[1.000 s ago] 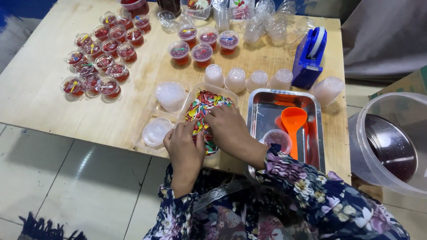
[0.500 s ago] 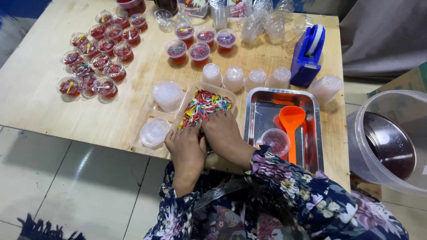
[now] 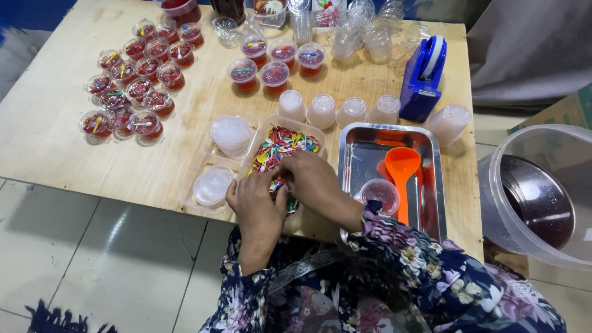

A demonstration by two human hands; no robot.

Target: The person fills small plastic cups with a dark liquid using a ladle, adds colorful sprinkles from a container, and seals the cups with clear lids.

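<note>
Both hands meet at the near edge of the wooden tabletop [image 3: 55, 154], over the near end of a clear plastic tray [image 3: 256, 145] filled with small multicoloured spoons [image 3: 280, 145]. The left hand [image 3: 256, 200] lies palm down, wrist bent, its fingers curled and pinching at something small among the spoons; what it grips is hidden. The right hand [image 3: 314, 182] arches over from the right, knuckles up, fingers closed down toward the same spot and touching the left hand's fingertips; whether it holds anything cannot be told.

The tray's left compartments hold a stack of clear round lids [image 3: 213, 185] and an upturned clear cup [image 3: 231, 132]. Just right of the hands sits a steel tray [image 3: 370, 139] with a film of red liquid, an orange scoop [image 3: 401, 169] and one small clear cup [image 3: 380, 194]. Beyond the tray, a row of upturned cloudy cups [image 3: 336, 110] stands beside a blue tape dispenser [image 3: 422, 77]. Lidded cups of red jelly [image 3: 139, 86], each with a coloured spoon on top, cluster at the far left, and five more [image 3: 274, 61] sit near the middle. Off the tabletop to the right stands a large clear bucket [image 3: 536, 197] holding dark red liquid.
</note>
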